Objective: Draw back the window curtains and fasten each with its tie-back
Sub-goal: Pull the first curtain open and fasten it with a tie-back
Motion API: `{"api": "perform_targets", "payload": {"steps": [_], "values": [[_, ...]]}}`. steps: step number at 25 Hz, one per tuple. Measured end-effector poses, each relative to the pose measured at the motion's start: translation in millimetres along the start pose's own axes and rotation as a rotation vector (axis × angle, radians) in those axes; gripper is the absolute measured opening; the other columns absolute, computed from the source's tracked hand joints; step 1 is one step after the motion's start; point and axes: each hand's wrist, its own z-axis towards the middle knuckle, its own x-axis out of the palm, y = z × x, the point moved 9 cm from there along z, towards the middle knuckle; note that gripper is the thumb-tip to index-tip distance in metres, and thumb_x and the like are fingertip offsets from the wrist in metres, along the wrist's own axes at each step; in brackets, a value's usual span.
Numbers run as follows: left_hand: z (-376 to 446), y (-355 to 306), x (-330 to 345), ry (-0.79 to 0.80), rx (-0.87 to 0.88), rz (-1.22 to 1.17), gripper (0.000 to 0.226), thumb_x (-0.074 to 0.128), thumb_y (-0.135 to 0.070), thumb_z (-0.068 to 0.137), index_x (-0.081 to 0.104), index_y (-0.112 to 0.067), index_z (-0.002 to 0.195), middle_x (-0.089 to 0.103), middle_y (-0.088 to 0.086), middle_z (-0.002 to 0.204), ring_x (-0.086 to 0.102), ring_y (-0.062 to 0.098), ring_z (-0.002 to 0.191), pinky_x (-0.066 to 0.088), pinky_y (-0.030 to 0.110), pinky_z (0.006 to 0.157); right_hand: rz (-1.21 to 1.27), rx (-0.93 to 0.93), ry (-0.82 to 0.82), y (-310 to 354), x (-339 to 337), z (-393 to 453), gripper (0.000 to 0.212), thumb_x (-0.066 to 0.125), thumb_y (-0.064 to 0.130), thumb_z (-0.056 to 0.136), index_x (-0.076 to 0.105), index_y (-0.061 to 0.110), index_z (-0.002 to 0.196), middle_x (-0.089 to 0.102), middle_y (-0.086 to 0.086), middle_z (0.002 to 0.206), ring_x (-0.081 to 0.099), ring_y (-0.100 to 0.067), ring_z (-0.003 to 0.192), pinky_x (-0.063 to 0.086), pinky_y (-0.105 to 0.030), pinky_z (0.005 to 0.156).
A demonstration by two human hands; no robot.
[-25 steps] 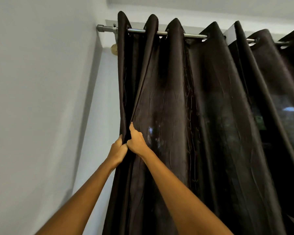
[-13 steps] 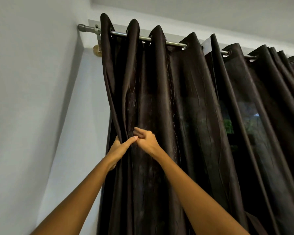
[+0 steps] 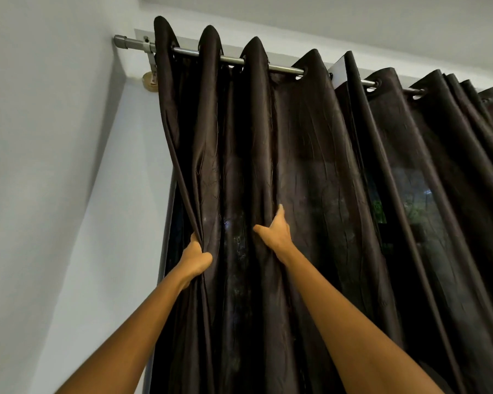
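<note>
Now L hand [image 3: 195,255] round curtain [image 3: 310,166] edge, R hand [image 3: 276,233] flat beside

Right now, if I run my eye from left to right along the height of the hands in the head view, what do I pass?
Bare wall → left hand gripping the curtain's edge fold → right hand, fingers hidden in a fold → dark curtain → window showing through the fabric.

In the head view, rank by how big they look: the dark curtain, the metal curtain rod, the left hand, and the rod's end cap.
1. dark curtain, by far the largest.
2. metal curtain rod, long but thin, partly hidden by folds.
3. left hand, gripping the curtain edge; nearer the camera, so its rank is unsure.
4. end cap, smallest.
</note>
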Motion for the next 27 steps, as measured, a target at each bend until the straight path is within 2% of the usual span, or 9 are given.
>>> {"api": "perform_targets", "payload": {"steps": [2,5,8,10,12,15,18,24,27], "values": [[5.4,3.5,3.3,0.029,0.013,-0.002,0.067,0.043,0.003,0.088,0.013,-0.013,0.145,0.044,0.016,0.135,0.048,0.032,0.117,0.041,0.036,0.099,-0.039,-0.048,0.055,6.3,18.1,1.0,0.077,0.051,-0.004,0.087,0.008,0.011,0.149,0.036,-0.016,0.144,0.046,-0.029,0.124,0.043,-0.032,0.098],[3.5,5.5,17.2,0.093,0.071,-0.004,0.074,0.054,-0.003,0.084,0.014,-0.02,0.144,0.046,0.005,0.13,0.05,0.027,0.115,0.042,0.041,0.103,-0.105,-0.155,0.051,18.8,36.4,-1.6,0.065,0.044,-0.011,0.084,0.026,0.007,0.144,0.054,-0.016,0.128,0.056,-0.028,0.11,0.045,-0.022,0.086],[-0.1,9.5,25.1,0.093,0.067,-0.14,0.085,0.067,-0.025,0.069,0.022,-0.024,0.141,0.052,0.001,0.124,0.056,0.023,0.109,0.046,0.041,0.1,-0.084,-0.139,-0.028,15.2,41.3,-15.0,0.069,0.049,-0.005,0.084,0.021,0.004,0.146,0.057,-0.019,0.12,0.059,-0.029,0.102,0.049,-0.029,0.087],[5.0,9.3,5.3,-0.051,0.041,-0.333,0.096,0.072,-0.043,0.055,0.031,-0.021,0.139,0.056,0.004,0.125,0.058,0.024,0.106,0.046,0.043,0.1,-0.035,-0.093,-0.144,10.8,30.7,-27.8,0.07,0.057,0.008,0.086,0.02,0.005,0.146,0.053,-0.019,0.127,0.054,-0.029,0.112,0.046,-0.031,0.089],[10.8,1.6,-20.6,-0.176,0.058,-0.345,0.095,0.07,-0.056,0.064,0.026,-0.023,0.142,0.052,0.0,0.127,0.053,0.023,0.113,0.041,0.042,0.104,-0.046,-0.101,-0.247,21.2,13.1,-30.2,0.075,0.061,0.023,0.087,0.018,0.008,0.146,0.047,-0.018,0.135,0.046,-0.03,0.124,0.041,-0.035,0.098],[20.0,-4.4,-35.4,-0.138,0.077,-0.245,0.086,0.056,-0.064,0.076,0.02,-0.027,0.145,0.045,0.003,0.139,0.048,0.027,0.123,0.038,0.044,0.107,-0.238,-0.273,-0.35,65.2,1.9,-23.2,0.082,0.057,0.033,0.089,0.006,0.006,0.147,0.022,-0.017,0.152,0.019,-0.029,0.142,0.021,-0.041,0.116],[21.6,-3.7,-31.6,-0.055,0.128,-0.278,0.106,0.05,-0.086,0.059,0.018,-0.033,0.145,0.038,-0.002,0.147,0.041,0.019,0.131,0.032,0.045,0.111,-0.278,-0.46,-0.343,117.7,22.6,-17.5,0.076,0.048,0.039,0.093,0.009,0.002,0.146,0.016,-0.018,0.154,0.01,-0.029,0.144,0.008,-0.043,0.119],[17.5,1.5,-35.8,-0.008,0.125,-0.389,0.101,0.029,-0.094,0.058,0.027,-0.037,0.142,0.03,-0.006,0.15,0.033,0.014,0.136,0.025,0.041,0.115,-0.155,-0.251,-0.125,138.7,90.3,7.6,0.071,0.068,0.029,0.078,0.031,-0.004,0.128,0.051,-0.022,0.124,0.051,-0.036,0.116,0.046,-0.046,0.095],[-0.6,-10.1,-35.2,-0.016,0.115,-0.48,0.072,0.018,-0.067,0.088,0.031,-0.021,0.142,0.041,-0.002,0.139,0.043,0.016,0.127,0.032,0.031,0.11,-0.15,-0.106,0.0,95.6,113.8,-8.8,0.067,0.069,0.021,0.079,0.032,-0.006,0.128,0.052,-0.023,0.123,0.053,-0.037,0.114,0.049,-0.042,0.091]]}}
